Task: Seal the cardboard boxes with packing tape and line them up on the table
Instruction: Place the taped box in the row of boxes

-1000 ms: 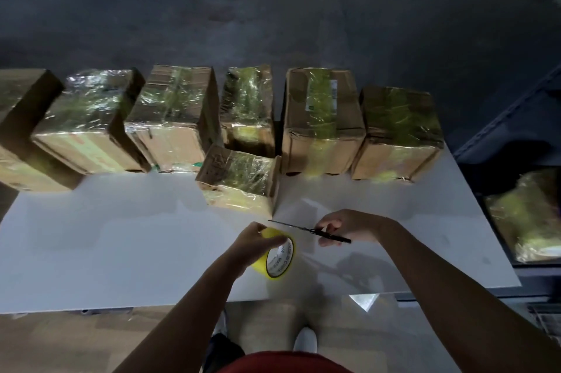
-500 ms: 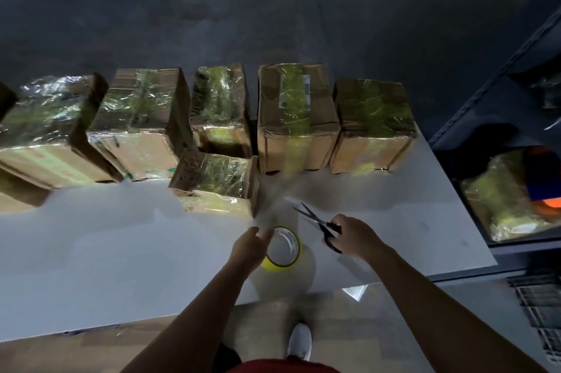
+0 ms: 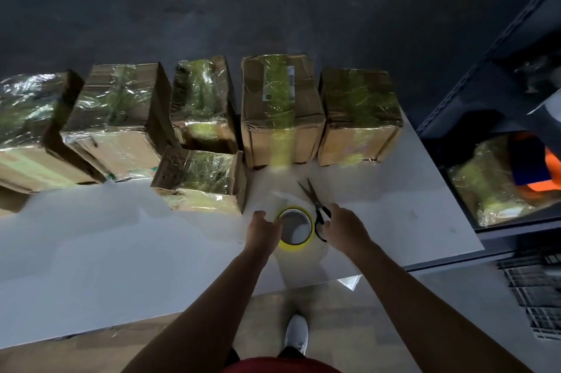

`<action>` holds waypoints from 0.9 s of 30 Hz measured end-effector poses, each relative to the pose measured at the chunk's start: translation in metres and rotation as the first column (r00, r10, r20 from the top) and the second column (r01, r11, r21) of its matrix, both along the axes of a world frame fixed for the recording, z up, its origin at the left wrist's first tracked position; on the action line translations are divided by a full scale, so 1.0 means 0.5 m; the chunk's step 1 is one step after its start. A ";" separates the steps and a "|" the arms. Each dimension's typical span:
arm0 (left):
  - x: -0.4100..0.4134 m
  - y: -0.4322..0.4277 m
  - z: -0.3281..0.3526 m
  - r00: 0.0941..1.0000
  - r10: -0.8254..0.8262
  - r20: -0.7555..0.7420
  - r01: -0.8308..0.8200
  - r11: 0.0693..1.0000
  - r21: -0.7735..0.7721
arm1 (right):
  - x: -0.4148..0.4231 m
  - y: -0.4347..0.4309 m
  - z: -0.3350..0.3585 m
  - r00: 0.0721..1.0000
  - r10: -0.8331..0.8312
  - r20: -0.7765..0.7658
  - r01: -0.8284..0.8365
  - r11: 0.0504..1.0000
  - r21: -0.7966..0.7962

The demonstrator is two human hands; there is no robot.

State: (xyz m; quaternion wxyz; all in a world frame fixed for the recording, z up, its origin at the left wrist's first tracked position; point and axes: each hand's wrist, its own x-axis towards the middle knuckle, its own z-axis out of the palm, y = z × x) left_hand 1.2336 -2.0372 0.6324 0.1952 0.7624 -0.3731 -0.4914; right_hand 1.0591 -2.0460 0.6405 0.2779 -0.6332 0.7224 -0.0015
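Note:
Several cardboard boxes wrapped in clear and yellowish tape stand in a row along the far edge of the white table [image 3: 106, 251]. Among them are a tall labelled box [image 3: 280, 111] and the rightmost box [image 3: 359, 117]. A smaller taped box [image 3: 198, 181] sits in front of the row. The yellow tape roll [image 3: 296, 228] lies flat on the table near the front edge. My left hand [image 3: 263, 230] holds its left rim with curled fingers. My right hand [image 3: 344, 227] holds the handles of the black scissors [image 3: 317, 211], which lie on the table with blades shut, pointing away.
A dark metal shelf [image 3: 473, 81] stands right of the table, holding a tape-wrapped package [image 3: 482, 187] and an orange and blue item [image 3: 534, 166]. Dark floor lies beyond the boxes. A scrap of clear film [image 3: 349, 281] hangs at the table's front edge.
The tape roll went from upright in my left hand to lying flat. The scissors came down onto the table and their blades closed. My view shifted right.

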 end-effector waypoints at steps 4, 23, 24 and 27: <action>-0.003 -0.007 0.025 0.996 -0.063 0.057 0.068 0.993 -0.097 | 0.023 -0.019 0.027 0.999 -0.001 0.033 0.003 0.997 -0.078; 0.294 -0.088 0.082 0.462 -0.316 0.829 0.816 0.519 -0.256 | 0.341 -0.081 0.102 0.955 0.208 0.210 -0.152 0.955 -0.255; 0.293 -0.095 0.079 0.433 -0.314 0.845 0.823 0.520 -0.229 | 0.341 -0.081 0.100 0.959 0.197 0.205 -0.150 0.962 -0.227; 0.283 -0.114 0.081 0.357 -0.345 0.868 0.829 0.544 -0.125 | 0.351 -0.076 0.098 0.965 0.093 0.246 -0.060 0.988 -0.141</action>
